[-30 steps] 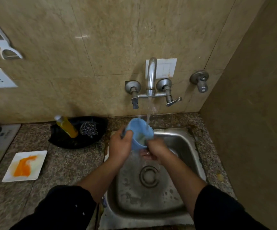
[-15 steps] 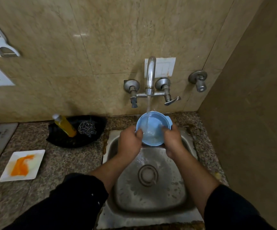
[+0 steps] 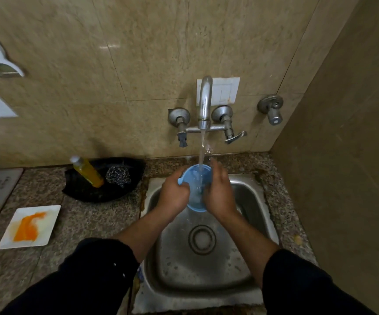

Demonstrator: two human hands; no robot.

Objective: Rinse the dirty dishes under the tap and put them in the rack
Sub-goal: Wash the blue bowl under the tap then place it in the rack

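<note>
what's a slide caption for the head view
Left hand and right hand hold a blue cup under the running tap over the sink.

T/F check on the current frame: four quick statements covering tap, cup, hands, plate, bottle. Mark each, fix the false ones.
1. Water runs from the steel wall tap into the blue plastic cup. True.
2. One hand alone holds the cup. False: the left hand and right hand both grip it.
3. The white square plate, smeared orange, sits in the steel sink. False: it lies on the granite counter, left of the sink.
4. The yellow bottle leans in the black tray beside a steel-wool scrubber. True.
</note>
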